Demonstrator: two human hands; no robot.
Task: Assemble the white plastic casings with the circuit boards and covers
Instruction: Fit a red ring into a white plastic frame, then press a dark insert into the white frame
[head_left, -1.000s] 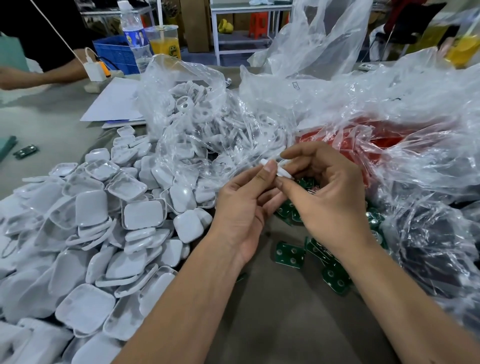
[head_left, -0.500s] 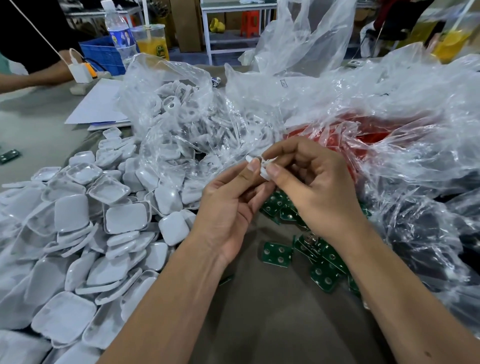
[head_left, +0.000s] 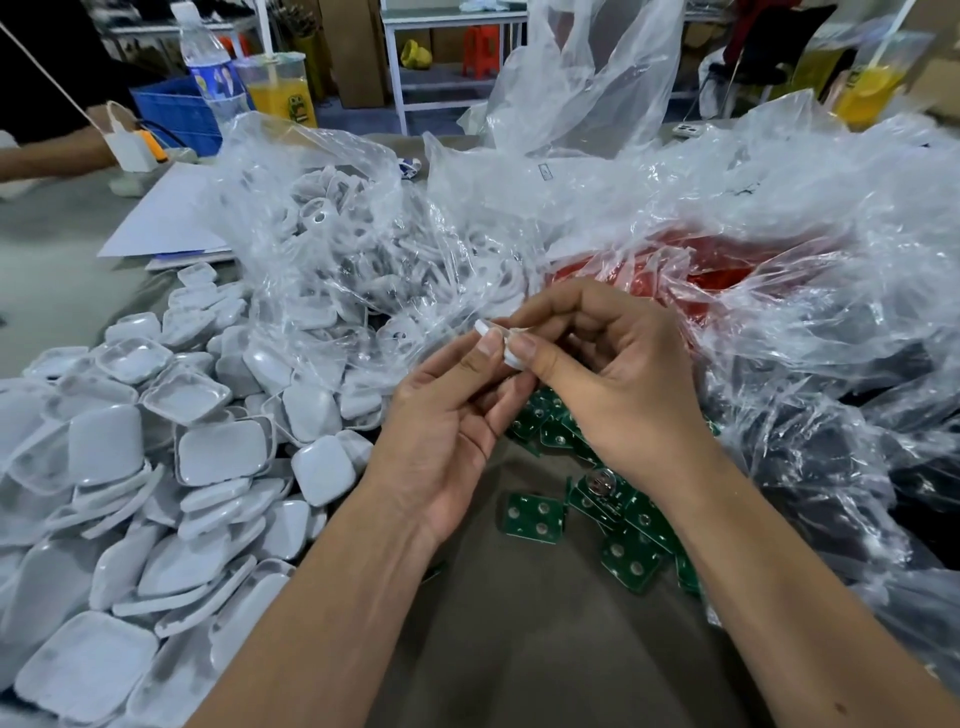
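White casing (head_left: 500, 347) sits edge-on between your 2 hands above the table (head_left: 519, 649), its long axis running from upper left to lower right. Your left hand (head_left: 447, 431) and right hand (head_left: 618, 384) both pinch it. The bottle (head_left: 210, 78) label is unreadable.

Both hands, left (head_left: 441, 415), right (head_left: 613, 384), pinch white casing (head_left: 493, 340) above circuit boards (head_left: 535, 517).
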